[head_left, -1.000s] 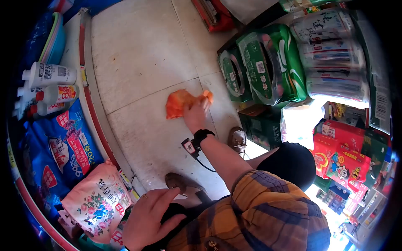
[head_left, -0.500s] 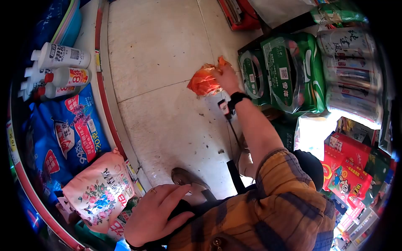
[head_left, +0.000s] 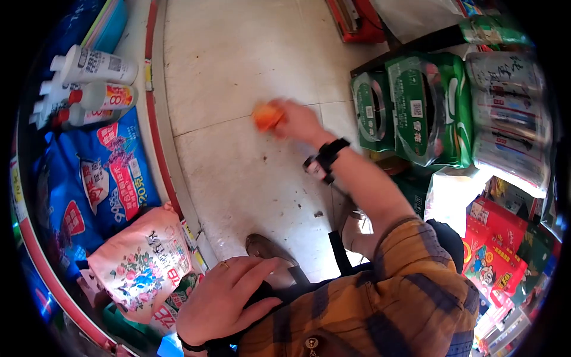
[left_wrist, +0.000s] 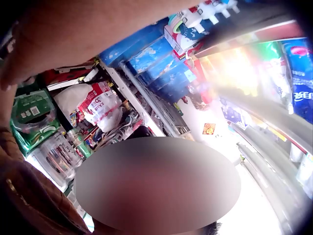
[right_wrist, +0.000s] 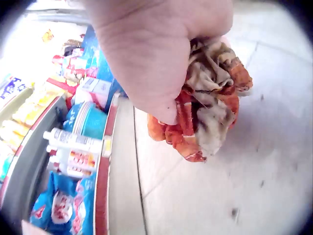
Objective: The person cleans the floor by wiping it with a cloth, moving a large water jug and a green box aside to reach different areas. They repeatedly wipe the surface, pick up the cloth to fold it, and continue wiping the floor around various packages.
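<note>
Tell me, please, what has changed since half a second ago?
The right hand has moved left, away from the green packs; the orange cloth, still held, is now bunched smaller. The left hand stays in its relaxed pose.

Looks like an orange-red cloth with dingy beige patches showing among the folds, crumpled into a loose wad. Bunches up in the grip of the right hand, hanging out in uneven creases. Appears blurred from the head, over pale floor tiles, contact unclear.
</note>
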`<state>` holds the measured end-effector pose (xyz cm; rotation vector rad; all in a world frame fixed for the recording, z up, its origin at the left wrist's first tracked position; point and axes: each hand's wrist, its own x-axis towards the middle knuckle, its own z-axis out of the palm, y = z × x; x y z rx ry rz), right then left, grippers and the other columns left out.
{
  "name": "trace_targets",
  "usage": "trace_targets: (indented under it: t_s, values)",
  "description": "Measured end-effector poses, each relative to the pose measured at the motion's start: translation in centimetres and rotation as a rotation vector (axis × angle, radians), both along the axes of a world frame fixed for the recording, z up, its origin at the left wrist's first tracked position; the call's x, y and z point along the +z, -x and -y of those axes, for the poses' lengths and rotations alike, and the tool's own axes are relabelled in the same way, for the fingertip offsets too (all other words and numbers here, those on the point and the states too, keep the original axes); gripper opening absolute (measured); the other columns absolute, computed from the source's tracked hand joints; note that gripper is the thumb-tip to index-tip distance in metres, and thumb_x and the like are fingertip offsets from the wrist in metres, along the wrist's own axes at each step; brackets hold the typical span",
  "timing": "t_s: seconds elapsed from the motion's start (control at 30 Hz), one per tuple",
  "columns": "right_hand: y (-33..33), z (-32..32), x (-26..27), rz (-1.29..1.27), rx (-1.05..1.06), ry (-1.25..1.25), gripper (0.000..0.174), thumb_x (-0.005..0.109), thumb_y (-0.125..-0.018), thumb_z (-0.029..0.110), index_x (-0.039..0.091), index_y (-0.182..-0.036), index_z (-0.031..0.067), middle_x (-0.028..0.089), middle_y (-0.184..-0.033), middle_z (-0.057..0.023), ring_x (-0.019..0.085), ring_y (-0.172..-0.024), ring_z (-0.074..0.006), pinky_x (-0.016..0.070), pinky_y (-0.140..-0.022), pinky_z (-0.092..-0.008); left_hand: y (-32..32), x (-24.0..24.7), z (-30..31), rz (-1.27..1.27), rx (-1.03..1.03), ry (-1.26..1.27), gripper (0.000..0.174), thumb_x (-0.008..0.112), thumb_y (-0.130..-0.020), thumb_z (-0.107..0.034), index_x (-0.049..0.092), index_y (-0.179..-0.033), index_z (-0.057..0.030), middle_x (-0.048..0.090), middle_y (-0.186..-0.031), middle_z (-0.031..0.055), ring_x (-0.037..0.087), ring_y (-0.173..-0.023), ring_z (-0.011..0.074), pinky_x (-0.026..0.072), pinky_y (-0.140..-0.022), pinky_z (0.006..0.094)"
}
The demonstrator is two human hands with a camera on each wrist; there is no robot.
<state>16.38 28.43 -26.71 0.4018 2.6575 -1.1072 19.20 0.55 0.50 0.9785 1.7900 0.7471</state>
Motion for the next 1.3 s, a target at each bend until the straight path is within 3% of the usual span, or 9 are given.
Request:
trace_targets:
  t_s: [0.2, 0.33, 0.43, 0.53, 0.73, 0.9, 1.1, 1.13, 1.3]
  values:
    - [0.8, -4.9, -6.2, -0.078, -0.140, -0.403, 0.046, 0.068, -0.077, 0.028, 0.059, -0.121, 0.0157, 0.056, -0.122, -0.0157, 0.054, -0.113, -0.0399, 0.0509, -0.085, -0.0492, 0.0, 0.1, 0.3, -0.007, 0.026, -0.043, 0.053, 0.070, -0.085, -0.027, 0.052, -0.130, -0.0041, 0.059, -0.113, 0.0158, 0.059, -0.102, 0.0358, 0.0486, -0.087, 0.0419]
    - [-4.8, 5.4, -8.5, -0.534, 0.336, -0.419, 0.029, 0.062, -0.082, 0.022, 0.065, -0.111, 0.0159, 0.055, -0.118, -0.0111, 0.050, -0.115, -0.0335, 0.0497, -0.083, -0.0491, 0.0, -0.1, 0.1, -0.007, 0.010, -0.051, 0.052, 0.070, -0.086, -0.027, 0.052, -0.130, -0.0041, 0.059, -0.113, 0.0157, 0.058, -0.103, 0.0361, 0.0478, -0.088, 0.0424]
    - [-8.6, 10.5, -6.9, -0.517, 0.591, -0.424, 0.029, 0.063, -0.081, 0.023, 0.066, -0.109, 0.0174, 0.057, -0.116, -0.0092, 0.054, -0.110, -0.0332, 0.0505, -0.082, -0.0475, 0.1, -0.3, 0.0, 0.019, 0.008, -0.034, 0.052, 0.069, -0.087, -0.027, 0.052, -0.130, -0.0043, 0.059, -0.113, 0.0156, 0.058, -0.103, 0.0356, 0.0477, -0.088, 0.0420]
    - [-6.8, 11.8, -3.9, -0.114, 0.819, -0.016, 0.032, 0.062, -0.080, 0.023, 0.065, -0.111, 0.0186, 0.061, -0.109, -0.0095, 0.059, -0.101, -0.0341, 0.0515, -0.081, -0.0464, -0.2, -0.2, 0.5, 0.008, 0.019, -0.029, 0.053, 0.068, -0.087, -0.027, 0.050, -0.131, -0.0043, 0.059, -0.114, 0.0155, 0.058, -0.103, 0.0350, 0.0475, -0.088, 0.0419]
    - [4.1, 1.5, -1.1, -0.186, 0.166, -0.003, 0.050, 0.065, -0.074, 0.028, 0.062, -0.123, 0.0161, 0.062, -0.102, -0.0147, 0.062, -0.095, -0.0337, 0.0511, -0.083, -0.0423, -0.3, -0.5, 1.7, -0.023, 0.039, -0.066, 0.057, 0.072, -0.085, -0.028, 0.052, -0.133, -0.0053, 0.059, -0.115, 0.0151, 0.061, -0.102, 0.0331, 0.0501, -0.085, 0.0401]
    - [8.8, -8.4, -5.6, -0.110, -0.152, -0.368, 0.053, 0.064, -0.081, 0.033, 0.056, -0.131, 0.0187, 0.057, -0.124, -0.0230, 0.060, -0.109, -0.0397, 0.0496, -0.093, -0.0464, 0.2, -0.4, 2.1, -0.011, 0.055, -0.048, 0.057, 0.071, -0.085, -0.029, 0.052, -0.133, -0.0054, 0.059, -0.115, 0.0151, 0.061, -0.102, 0.0330, 0.0502, -0.085, 0.0403]
    - [11.2, -1.0, -9.8, -0.199, -0.048, -0.604, 0.056, 0.063, -0.083, 0.031, 0.051, -0.136, 0.0179, 0.049, -0.137, -0.0193, 0.056, -0.116, -0.0400, 0.0492, -0.094, -0.0489, 1.0, -1.0, 2.6, 0.048, 0.061, -0.051, 0.058, 0.072, -0.085, -0.030, 0.052, -0.133, -0.0053, 0.060, -0.116, 0.0159, 0.061, -0.102, 0.0331, 0.0509, -0.084, 0.0403]
    - [11.9, 1.4, -9.4, -0.196, -0.024, -0.498, 0.051, 0.062, -0.083, 0.031, 0.054, -0.131, 0.0164, 0.050, -0.133, -0.0168, 0.045, -0.126, -0.0416, 0.0415, -0.099, -0.0536, 1.3, -1.1, 2.6, 0.056, 0.066, -0.063, 0.058, 0.073, -0.084, -0.030, 0.052, -0.132, -0.0049, 0.060, -0.116, 0.0163, 0.061, -0.102, 0.0332, 0.0511, -0.084, 0.0403]
    - [15.0, 12.0, -6.9, -0.244, 0.201, -0.395, 0.051, 0.064, -0.081, 0.036, 0.058, -0.127, 0.0145, 0.053, -0.131, -0.0151, 0.044, -0.127, -0.0395, 0.0368, -0.095, -0.0605, 2.1, -1.5, 3.0, 0.069, 0.076, -0.076, 0.058, 0.074, -0.083, -0.029, 0.053, -0.131, -0.0029, 0.060, -0.116, 0.0169, 0.062, -0.100, 0.0335, 0.0514, -0.084, 0.0398]
